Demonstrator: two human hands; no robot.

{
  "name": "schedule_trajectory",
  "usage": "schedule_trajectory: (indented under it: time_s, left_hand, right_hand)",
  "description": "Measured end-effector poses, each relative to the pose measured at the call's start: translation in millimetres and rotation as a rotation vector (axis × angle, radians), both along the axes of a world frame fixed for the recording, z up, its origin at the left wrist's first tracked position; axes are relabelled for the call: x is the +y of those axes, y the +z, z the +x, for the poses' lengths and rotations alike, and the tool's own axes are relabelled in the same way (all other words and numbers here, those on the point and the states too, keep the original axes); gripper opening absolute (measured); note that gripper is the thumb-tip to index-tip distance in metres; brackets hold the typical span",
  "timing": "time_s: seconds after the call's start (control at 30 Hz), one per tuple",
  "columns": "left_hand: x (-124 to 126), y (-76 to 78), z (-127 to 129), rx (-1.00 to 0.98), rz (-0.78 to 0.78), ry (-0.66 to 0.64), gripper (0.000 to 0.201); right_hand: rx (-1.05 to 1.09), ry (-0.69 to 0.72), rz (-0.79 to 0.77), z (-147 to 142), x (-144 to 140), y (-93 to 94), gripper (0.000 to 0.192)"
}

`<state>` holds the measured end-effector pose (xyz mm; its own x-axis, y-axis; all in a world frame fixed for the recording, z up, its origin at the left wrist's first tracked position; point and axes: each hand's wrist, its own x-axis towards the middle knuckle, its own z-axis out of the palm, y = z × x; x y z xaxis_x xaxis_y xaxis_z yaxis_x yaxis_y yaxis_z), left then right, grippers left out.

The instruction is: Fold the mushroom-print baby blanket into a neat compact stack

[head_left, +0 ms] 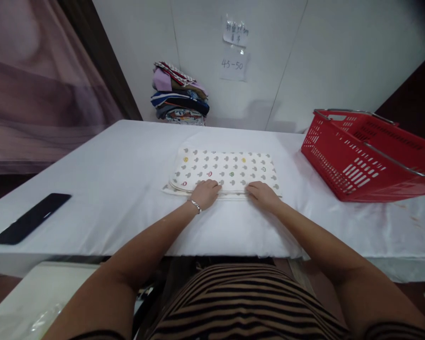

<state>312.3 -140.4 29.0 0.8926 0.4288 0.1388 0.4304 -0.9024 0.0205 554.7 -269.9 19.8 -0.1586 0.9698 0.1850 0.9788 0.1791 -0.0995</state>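
A white cloth (226, 170) printed with grey, yellow, red and green mushrooms lies folded into a flat rectangle on the white-covered table. My left hand (206, 193), with a silver bracelet at the wrist, has its fingers curled over the cloth's near edge, left of the middle. Farther right on that same edge, the bent fingers of my right hand (262, 194) hold the fabric. Layers show along the near side, and a lower layer sticks out at the left corner. The undersides of both hands are hidden.
A red shopping basket (357, 163) with metal handles stands on the right of the table (102, 179). Several folded fabrics (180, 97) are stacked at the back against the wall. A dark flat slab (31, 218) lies near the left front edge.
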Motion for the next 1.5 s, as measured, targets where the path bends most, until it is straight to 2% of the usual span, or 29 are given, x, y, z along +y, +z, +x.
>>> schedule_trajectory:
  time_s: [0.3, 0.47, 0.67, 0.77, 0.93, 1.2, 1.37, 1.5]
  left_hand:
    - [1, 4.5, 13, 0.071, 0.027, 0.045, 0.037]
    - [-1, 7.2, 8, 0.032, 0.031, 0.047, 0.037]
    - [-5, -10.1, -7, -0.008, 0.037, -0.053, 0.031]
    - [-6, -17.9, -8, -0.036, 0.056, -0.056, 0.031]
    - [-7, -16.8, -10, -0.071, 0.019, -0.047, 0.03]
    - [-6, -4.2, -41, -0.058, 0.001, 0.039, 0.023]
    - [-1, -4.3, -63, -0.111, 0.014, 0.116, 0.023]
    - [17, -8.2, -90, -0.18, 0.008, 0.226, 0.026]
  right_hand:
    - [-0.185, -0.003, -0.09, -9, 10, 4.1, 0.039]
    - [-0.212, -0.043, -0.056, -9, 9, 6.4, 0.04]
    - [-0.127, 0.018, -0.03, -14, -7, 2.6, 0.039]
    - [-0.127, 0.009, -0.037, -19, -10, 1.6, 0.038]
    - [-0.13, -0.016, -0.01, -20, -13, 1.8, 0.036]
    - [-0.061, 0.026, 0.057, -31, -9, -4.3, 0.033]
    - [-0.009, 0.126, 0.059, -63, 19, -4.9, 0.027]
    - [0.007, 0.173, 0.038, -93, 43, 0.9, 0.025]
